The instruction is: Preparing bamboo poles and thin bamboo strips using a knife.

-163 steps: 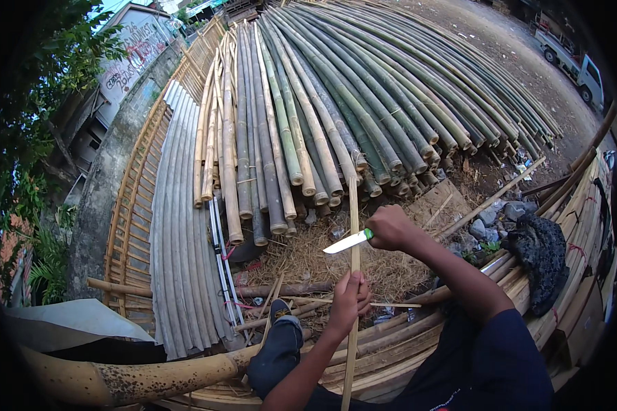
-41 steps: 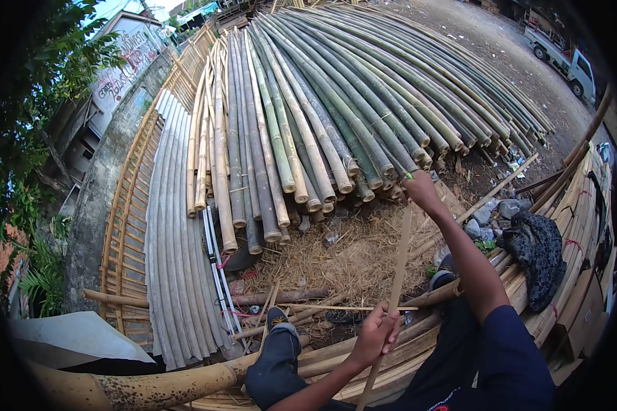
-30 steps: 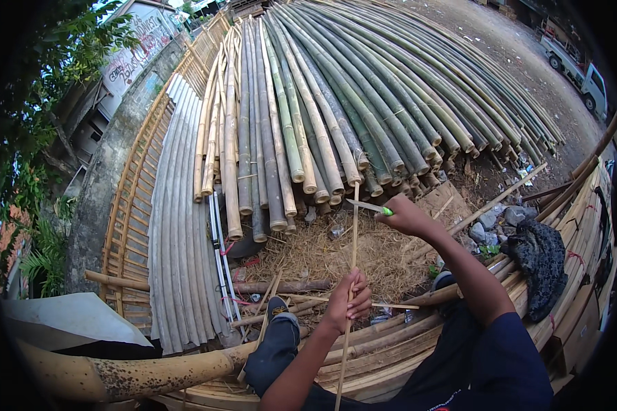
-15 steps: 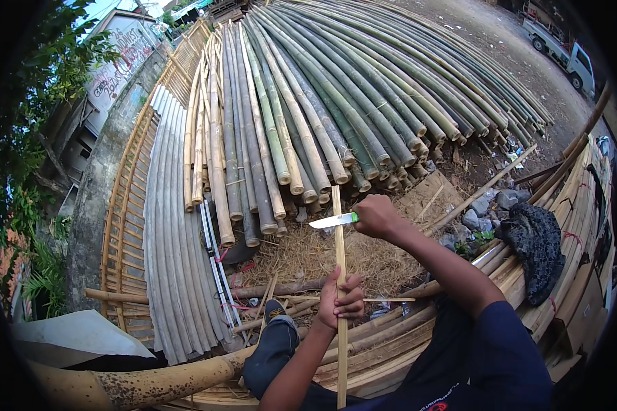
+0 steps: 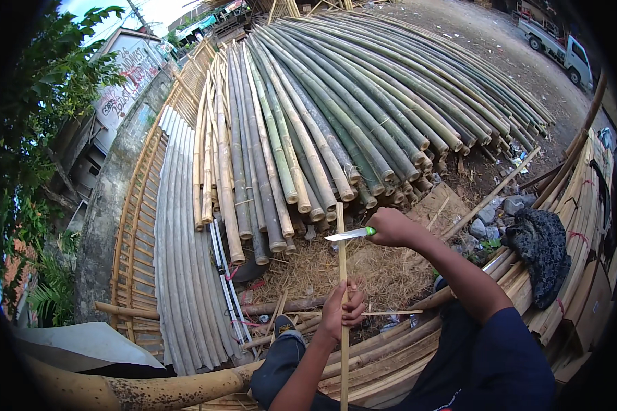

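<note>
Back from beyond the stick (image 5: pixel 343 264), the knife (image 5: pixel 353 234) seems to meet wood again. Right hand (image 5: pixel 392 227) clamps its fingers on the knife, left hand (image 5: pixel 344 312) on the stick.

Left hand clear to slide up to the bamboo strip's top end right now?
Probably not: the knife, gripped by the right hand, crosses the strip between the left hand and that end.
</note>
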Tool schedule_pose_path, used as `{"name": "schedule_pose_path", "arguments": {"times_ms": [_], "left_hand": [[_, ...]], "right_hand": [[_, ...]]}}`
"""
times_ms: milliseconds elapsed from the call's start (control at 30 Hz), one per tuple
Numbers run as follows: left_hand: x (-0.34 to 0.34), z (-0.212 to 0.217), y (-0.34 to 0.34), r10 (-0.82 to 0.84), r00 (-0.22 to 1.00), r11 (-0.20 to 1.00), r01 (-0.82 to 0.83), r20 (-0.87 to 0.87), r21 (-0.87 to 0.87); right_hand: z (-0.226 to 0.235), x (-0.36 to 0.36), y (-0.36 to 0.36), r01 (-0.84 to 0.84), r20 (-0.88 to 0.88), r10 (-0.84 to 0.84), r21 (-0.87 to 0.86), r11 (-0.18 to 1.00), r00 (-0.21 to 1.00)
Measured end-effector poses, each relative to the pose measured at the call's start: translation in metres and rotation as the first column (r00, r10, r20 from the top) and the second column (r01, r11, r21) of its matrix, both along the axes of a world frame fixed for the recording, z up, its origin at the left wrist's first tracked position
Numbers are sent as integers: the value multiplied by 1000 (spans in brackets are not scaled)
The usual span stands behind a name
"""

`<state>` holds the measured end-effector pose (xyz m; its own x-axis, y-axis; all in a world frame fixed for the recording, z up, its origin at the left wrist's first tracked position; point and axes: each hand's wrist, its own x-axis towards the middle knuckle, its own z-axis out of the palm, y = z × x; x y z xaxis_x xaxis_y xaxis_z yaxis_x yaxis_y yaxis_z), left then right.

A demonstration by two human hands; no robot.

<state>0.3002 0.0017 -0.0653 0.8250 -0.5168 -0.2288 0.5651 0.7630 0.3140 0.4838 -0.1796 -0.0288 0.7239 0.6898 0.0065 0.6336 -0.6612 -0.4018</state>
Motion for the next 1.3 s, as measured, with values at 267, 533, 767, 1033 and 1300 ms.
{"name": "schedule_pose_path", "arguments": {"times_ms": [267, 533, 767, 1033, 1300], "left_hand": [[-11, 17, -21, 13, 998, 890, -38, 57, 454], [-25, -9, -35, -10, 1000, 994, 13, -24, 112], [-3, 5, -15, 179, 980, 902, -197, 82, 384], [-12, 7, -9, 231, 948, 608, -317, 220, 728], [-33, 21, -35, 51, 960, 738, -221, 274, 638]], "right_hand": [[-16, -12, 29, 87, 30, -87, 16, 996, 996], [-37, 56, -62, 611, -106, -602, 172, 773, 792], [-21, -25, 32, -143, -146, 158, 109, 984, 977], [-31, -23, 50, -46, 210, 47, -9, 999, 977], [-39, 54, -45, 607, -62, -610, 218, 764, 790]]}}
